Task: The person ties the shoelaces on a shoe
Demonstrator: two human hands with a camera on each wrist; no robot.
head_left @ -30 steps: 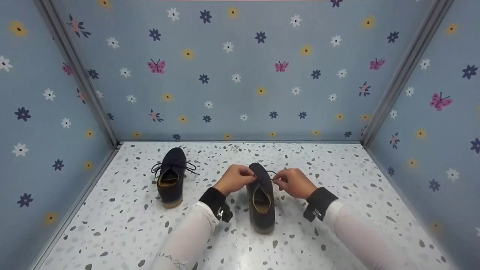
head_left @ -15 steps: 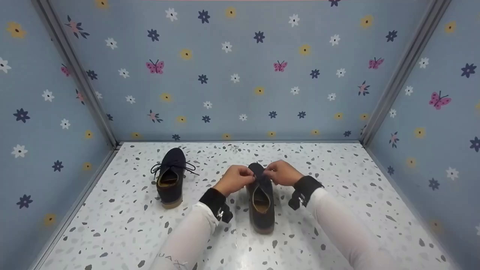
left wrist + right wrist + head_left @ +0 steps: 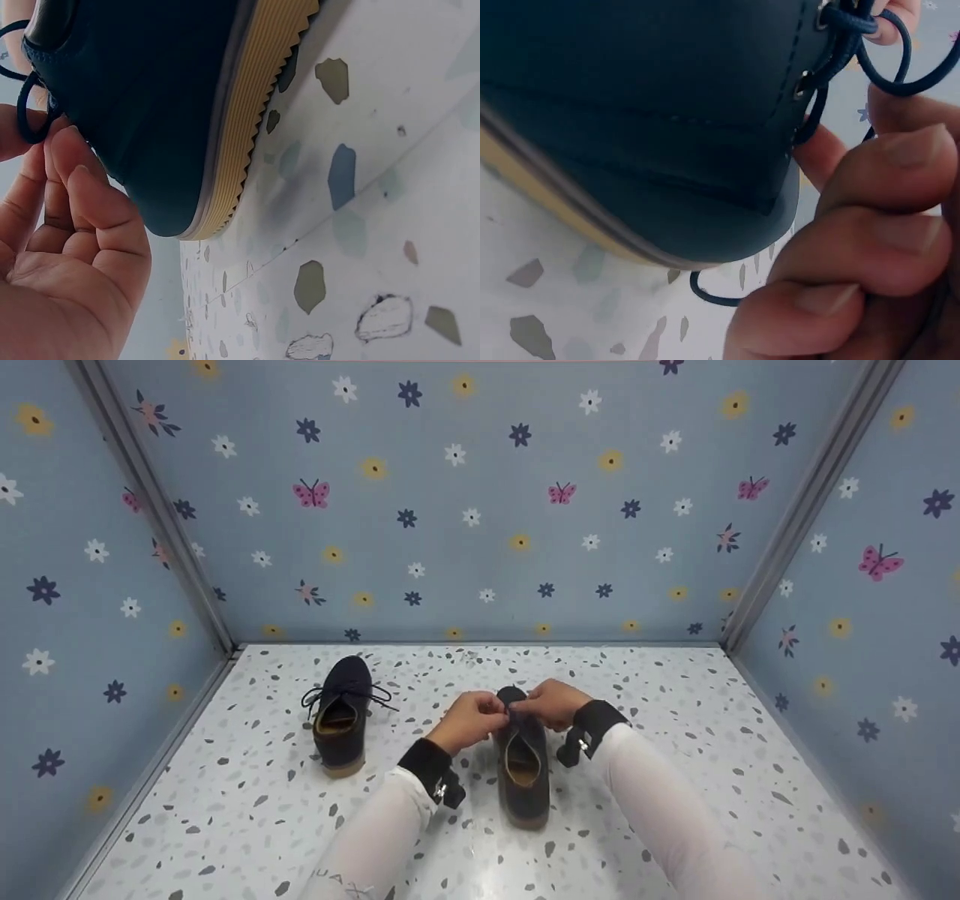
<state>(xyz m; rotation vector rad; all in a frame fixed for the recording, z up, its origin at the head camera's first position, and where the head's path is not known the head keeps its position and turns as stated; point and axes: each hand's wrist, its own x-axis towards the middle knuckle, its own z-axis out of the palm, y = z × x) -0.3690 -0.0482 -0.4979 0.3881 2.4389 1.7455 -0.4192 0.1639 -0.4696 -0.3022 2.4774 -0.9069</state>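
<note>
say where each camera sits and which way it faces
Head: on the person's head, facing forward and down at the handled lace-up shoe, a second shoe, speckled floor and flowered walls; left hand, right hand, black wrist straps and white sleeves show.
Left wrist: on that wrist, facing that shoe's left side and sole; the left hand shows lower left.
Right wrist: on that wrist, facing its right side and lace; the right hand shows at right.
Shared: both wrist views show this shoe, from opposite sides.

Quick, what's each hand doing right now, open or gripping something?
Left hand: closed, pinching the dark lace on the shoe.
Right hand: closed, fingers curled at the same lace, apparently pinching it; fingertips partly hidden.
</note>
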